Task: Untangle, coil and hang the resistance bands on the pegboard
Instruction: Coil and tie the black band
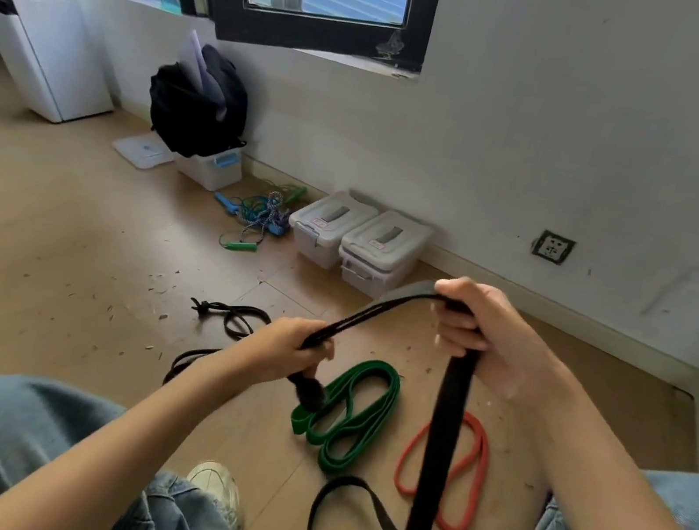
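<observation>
While both hands hold the black band above the wooden floor, the step in hand looks like gathering it into a coil. The left hand has its grip closed round a bunch of strands, with a short black end poking out below the fist. The right hand is curled round the band's upper bend, from which 2 strands run across to the left hand and a wide flat length hangs straight down between the knees, its tail looping on the floor.

To coil it well, I would keep the hanging length flat and untwisted, feed it up in even loops into the left fist, and hold light tension between the hands so the loops match.

The green band and red band lie on the floor just below the hands, already loosely folded. Another black band, knotted, lies farther off. No pegboard is in view.
</observation>
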`<state>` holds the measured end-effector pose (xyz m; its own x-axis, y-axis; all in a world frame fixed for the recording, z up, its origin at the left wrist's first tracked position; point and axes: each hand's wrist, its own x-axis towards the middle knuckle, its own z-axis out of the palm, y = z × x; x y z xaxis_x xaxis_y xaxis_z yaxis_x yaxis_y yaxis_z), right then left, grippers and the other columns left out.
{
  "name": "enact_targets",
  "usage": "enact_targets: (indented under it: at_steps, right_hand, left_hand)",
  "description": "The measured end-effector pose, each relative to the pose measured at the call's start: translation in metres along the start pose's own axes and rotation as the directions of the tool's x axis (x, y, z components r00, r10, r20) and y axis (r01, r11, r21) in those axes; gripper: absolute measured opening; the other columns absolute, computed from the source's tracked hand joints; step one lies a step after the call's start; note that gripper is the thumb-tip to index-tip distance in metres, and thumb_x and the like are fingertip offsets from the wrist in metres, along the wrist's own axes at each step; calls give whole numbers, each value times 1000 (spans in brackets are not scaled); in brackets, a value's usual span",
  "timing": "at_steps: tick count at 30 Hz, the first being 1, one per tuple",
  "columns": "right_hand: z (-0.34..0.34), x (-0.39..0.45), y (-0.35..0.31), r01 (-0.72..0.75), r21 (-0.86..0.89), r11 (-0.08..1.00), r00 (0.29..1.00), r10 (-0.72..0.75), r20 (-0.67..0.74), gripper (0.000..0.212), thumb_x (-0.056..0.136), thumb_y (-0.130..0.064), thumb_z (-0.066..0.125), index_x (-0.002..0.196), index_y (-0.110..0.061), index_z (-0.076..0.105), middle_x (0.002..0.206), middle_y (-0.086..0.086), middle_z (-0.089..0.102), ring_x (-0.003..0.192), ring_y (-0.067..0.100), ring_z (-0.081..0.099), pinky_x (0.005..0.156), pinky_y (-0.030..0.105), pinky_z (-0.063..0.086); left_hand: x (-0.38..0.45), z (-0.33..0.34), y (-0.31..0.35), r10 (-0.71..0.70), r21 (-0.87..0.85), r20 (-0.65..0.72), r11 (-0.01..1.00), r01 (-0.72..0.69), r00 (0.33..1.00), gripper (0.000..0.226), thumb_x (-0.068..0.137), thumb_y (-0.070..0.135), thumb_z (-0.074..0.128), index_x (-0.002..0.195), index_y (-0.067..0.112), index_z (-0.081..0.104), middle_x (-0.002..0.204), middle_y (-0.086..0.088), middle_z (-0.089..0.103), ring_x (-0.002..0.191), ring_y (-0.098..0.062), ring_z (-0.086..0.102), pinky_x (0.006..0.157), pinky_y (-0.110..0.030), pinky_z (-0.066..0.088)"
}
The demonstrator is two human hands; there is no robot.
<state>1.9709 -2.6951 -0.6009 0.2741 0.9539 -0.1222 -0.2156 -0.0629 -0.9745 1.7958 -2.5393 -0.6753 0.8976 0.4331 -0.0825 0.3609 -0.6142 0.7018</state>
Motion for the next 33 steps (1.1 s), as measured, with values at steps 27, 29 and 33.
enact_targets:
  at_steps: [27, 29, 33]
  right_hand:
    - [-57, 19, 46, -226, -592, 774, 790, -210, -576, 36, 78, -37, 72, 78, -3, 64, 64, 4, 56, 51, 14, 50, 49, 26, 42]
    - [-56, 18, 46, -197, -576, 793, 814, -195, -548, 35, 77, -38, 73, 74, -5, 63, 61, 2, 52, 50, 14, 48, 50, 27, 42]
    - [-54, 14, 42, -157, -538, 828, 849, -164, -502, 34, 76, -39, 72, 75, -6, 63, 64, 2, 53, 57, 14, 50, 55, 27, 45]
  left_hand:
    - [-21, -3, -18, -331, -452, 23, 838, 305, 943, 16, 77, -8, 66, 85, 6, 61, 81, -11, 71, 76, -22, 69, 68, -28, 58]
    - [-20, 2, -21, -305, -102, -287, 952, 287, 908, 18, 75, -5, 67, 77, 11, 58, 80, -8, 69, 77, -26, 67, 67, -30, 53]
    - [-20, 5, -19, -84, 235, -589, 934, 270, 804, 16, 76, 6, 70, 86, 10, 57, 83, -10, 70, 73, -28, 65, 66, -35, 52]
